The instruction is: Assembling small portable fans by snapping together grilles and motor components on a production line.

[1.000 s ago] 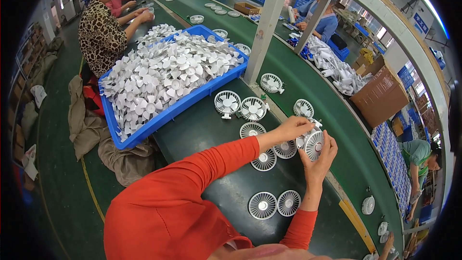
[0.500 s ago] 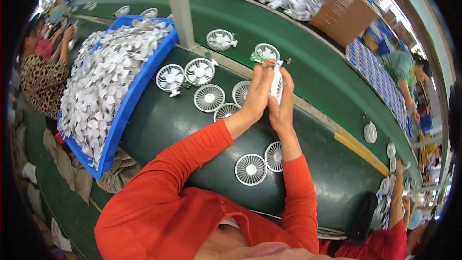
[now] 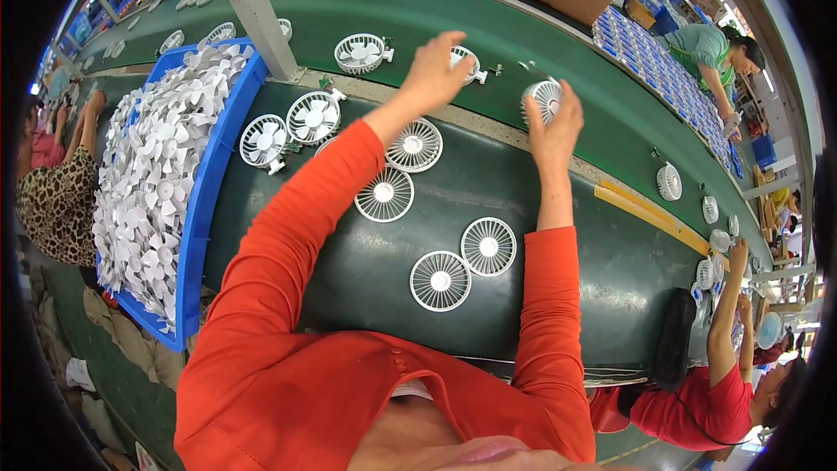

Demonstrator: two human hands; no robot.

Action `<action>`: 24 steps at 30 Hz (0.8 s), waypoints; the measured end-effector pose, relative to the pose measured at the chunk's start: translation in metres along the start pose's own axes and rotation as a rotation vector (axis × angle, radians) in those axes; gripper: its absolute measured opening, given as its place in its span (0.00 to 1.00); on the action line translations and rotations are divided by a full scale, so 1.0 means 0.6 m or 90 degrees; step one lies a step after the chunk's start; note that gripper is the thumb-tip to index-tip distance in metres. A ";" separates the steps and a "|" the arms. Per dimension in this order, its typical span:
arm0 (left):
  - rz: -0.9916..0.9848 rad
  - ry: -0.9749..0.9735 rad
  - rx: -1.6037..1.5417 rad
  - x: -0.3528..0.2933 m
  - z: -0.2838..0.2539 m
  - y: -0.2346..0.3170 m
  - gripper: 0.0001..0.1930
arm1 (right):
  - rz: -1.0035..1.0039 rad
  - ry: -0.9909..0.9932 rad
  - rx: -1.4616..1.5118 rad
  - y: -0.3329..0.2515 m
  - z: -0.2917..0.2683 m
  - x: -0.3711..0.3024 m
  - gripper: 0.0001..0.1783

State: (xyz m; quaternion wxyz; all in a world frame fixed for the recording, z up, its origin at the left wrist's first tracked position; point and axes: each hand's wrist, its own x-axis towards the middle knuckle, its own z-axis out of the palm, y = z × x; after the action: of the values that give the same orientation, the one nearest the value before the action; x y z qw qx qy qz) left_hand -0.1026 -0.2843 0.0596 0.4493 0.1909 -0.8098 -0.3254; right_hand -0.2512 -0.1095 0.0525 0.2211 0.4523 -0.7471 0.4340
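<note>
My right hand is closed round the edge of a white fan head, its slatted round grille facing up and wires sticking out at its far end, over the green belt. My left hand has its fingers apart beside a white fan housing lying on the belt; whether they touch is hidden. On the dark bench, two round grilles lie near my left forearm, and two grilles lie closer to me. Two fan housings with blades rest to the left.
A blue bin heaped with white fan blades stands on the left. A grey post rises behind it. Another open-bladed housing sits on the green belt. Yellow strips edge the bench at right. Co-workers are on both sides and across the belt.
My hands have parted: the fan head, earlier between both palms, is now in my right hand farther right. My left hand has moved left, near a belt housing. The view has shifted.
</note>
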 end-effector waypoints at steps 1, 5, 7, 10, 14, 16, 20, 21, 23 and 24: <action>-0.024 -0.010 0.094 0.017 -0.005 -0.011 0.25 | -0.018 0.026 -0.121 -0.001 -0.007 -0.003 0.34; -0.033 -0.053 0.280 0.060 0.016 -0.084 0.25 | -0.152 -0.188 -0.025 -0.065 -0.004 -0.001 0.26; -0.032 -0.125 0.331 0.070 0.035 -0.104 0.24 | -0.212 -0.345 0.149 -0.119 0.008 -0.034 0.30; -0.041 -0.261 0.303 0.074 0.054 -0.112 0.16 | -0.290 -0.526 0.213 -0.154 0.014 -0.067 0.37; -0.096 -0.253 0.321 0.064 0.039 -0.123 0.12 | -0.299 -0.478 0.188 -0.168 0.036 -0.097 0.22; -0.089 -0.184 0.357 0.052 0.027 -0.123 0.12 | -0.304 -0.476 0.210 -0.166 0.039 -0.095 0.20; -0.414 -0.100 -0.208 0.019 -0.008 -0.051 0.14 | -0.209 -0.423 0.322 -0.156 0.023 -0.071 0.11; -0.454 -0.091 -0.284 0.008 -0.027 -0.045 0.19 | -0.194 -0.391 0.315 -0.152 0.033 -0.065 0.10; -0.439 -0.103 -0.412 -0.019 -0.059 -0.041 0.21 | -0.067 -0.352 0.415 -0.156 0.007 -0.038 0.13; -0.408 -0.094 -0.510 -0.036 -0.060 -0.052 0.22 | -0.015 -0.284 0.461 -0.149 0.011 -0.034 0.14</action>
State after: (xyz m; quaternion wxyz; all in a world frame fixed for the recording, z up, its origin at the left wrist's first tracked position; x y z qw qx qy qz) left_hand -0.0602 -0.3062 0.0387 0.3064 0.2191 -0.5520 -0.7439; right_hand -0.1635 -0.1242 0.0746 -0.1143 0.5922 -0.5704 0.5576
